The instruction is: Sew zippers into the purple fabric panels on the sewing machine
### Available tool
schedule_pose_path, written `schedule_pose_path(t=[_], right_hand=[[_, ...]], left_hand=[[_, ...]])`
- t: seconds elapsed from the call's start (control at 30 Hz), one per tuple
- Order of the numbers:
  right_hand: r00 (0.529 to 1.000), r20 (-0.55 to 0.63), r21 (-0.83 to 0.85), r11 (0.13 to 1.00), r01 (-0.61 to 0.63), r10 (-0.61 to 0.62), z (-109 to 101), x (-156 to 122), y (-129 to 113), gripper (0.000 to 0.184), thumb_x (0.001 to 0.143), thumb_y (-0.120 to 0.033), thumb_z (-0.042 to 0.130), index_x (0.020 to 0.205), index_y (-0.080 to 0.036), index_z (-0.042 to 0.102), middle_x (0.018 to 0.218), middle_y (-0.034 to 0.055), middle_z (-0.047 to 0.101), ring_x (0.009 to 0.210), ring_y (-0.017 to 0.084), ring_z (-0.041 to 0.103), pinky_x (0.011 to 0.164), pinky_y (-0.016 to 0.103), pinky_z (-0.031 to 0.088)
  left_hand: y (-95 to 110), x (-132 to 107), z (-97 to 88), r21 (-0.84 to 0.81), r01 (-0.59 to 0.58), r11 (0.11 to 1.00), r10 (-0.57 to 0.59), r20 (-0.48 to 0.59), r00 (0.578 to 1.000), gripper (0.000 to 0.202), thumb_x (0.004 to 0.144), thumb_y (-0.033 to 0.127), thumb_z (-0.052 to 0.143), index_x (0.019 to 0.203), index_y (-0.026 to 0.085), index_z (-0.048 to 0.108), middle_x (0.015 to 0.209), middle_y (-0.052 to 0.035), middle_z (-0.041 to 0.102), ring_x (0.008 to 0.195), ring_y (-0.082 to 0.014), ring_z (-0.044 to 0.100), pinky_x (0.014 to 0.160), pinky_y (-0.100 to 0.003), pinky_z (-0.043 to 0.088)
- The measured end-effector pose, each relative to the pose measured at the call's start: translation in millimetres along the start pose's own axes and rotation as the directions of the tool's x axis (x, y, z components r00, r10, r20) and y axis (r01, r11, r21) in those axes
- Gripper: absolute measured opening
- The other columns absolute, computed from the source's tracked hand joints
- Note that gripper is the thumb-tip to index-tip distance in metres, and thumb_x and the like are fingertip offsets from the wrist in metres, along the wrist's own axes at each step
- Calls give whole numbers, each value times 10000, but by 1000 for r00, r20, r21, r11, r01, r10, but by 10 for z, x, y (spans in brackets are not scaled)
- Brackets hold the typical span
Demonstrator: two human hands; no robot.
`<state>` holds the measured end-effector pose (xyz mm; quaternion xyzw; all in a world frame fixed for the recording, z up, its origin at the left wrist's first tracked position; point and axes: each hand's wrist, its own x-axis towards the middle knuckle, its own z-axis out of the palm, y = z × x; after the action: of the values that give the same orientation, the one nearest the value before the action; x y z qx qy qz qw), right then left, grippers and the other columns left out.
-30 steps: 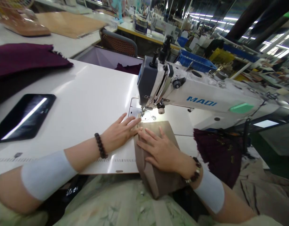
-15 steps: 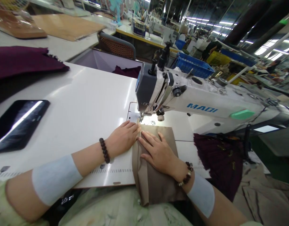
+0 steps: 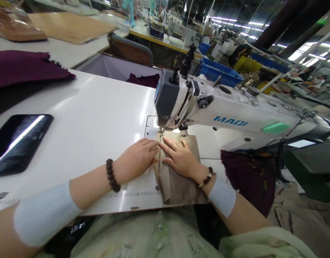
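Note:
A folded piece of brown fabric (image 3: pixel 181 186) lies on the machine bed, its far edge under the needle area of the sewing machine (image 3: pixel 202 104). My left hand (image 3: pixel 138 157) rests at the fabric's left edge, fingers stretched out close to the presser foot (image 3: pixel 161 133). Flat on top of the fabric is my right hand (image 3: pixel 182 157), with its fingers spread just right of a seam line. Both hands press from above; neither closes around anything. The near end of the fabric lies by the table's front edge.
A black phone-like device (image 3: pixel 19 143) lies on the white table (image 3: pixel 100 114) at left. Purple fabric (image 3: pixel 27 70) is behind it. More purple fabric (image 3: pixel 248 179) and brown cloth (image 3: pixel 301 215) hang at right. A blue crate (image 3: pixel 220 72) stands behind the machine.
The brown fabric has slid away from me under the presser foot, its near end drawn up onto the table. My right hand has moved forward with it; my left fingers have shifted slightly.

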<state>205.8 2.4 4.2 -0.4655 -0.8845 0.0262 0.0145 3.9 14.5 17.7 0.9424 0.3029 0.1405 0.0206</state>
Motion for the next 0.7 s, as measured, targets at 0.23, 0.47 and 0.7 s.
schedule_pose_path(t=[0.23, 0.47, 0.7], right_hand=[[1000, 10, 41, 999, 25, -25, 22, -21, 33, 554, 945, -488, 250, 1421, -205, 257, 1492, 46, 214, 1387, 199, 160, 1094, 537, 171], [997, 52, 49, 997, 54, -57, -23, 26, 40, 504, 951, -435, 304, 1409, -226, 281, 1491, 39, 216, 1387, 203, 159, 1084, 593, 116], [986, 108, 162, 981, 107, -125, -96, -357, -346, 512, 956, -405, 305, 1406, -164, 283, 1487, 78, 222, 1377, 170, 195, 1111, 534, 120]], left_hand=[[567, -630, -87, -303, -220, 927, 205, -81, 975, 335, 970, 258, 339, 1175, 136, 574, 1174, -80, 618, 1099, -164, 550, 971, -280, 468], [584, -765, -4, -204, -281, 938, 281, -30, 959, 362, 974, 225, 307, 1136, 104, 608, 1182, -84, 621, 1105, -180, 564, 1032, -305, 421], [572, -832, -83, -321, -274, 906, 275, -45, 961, 339, 967, 190, 321, 1059, 140, 644, 1075, -49, 668, 1077, -145, 581, 998, -248, 451]])
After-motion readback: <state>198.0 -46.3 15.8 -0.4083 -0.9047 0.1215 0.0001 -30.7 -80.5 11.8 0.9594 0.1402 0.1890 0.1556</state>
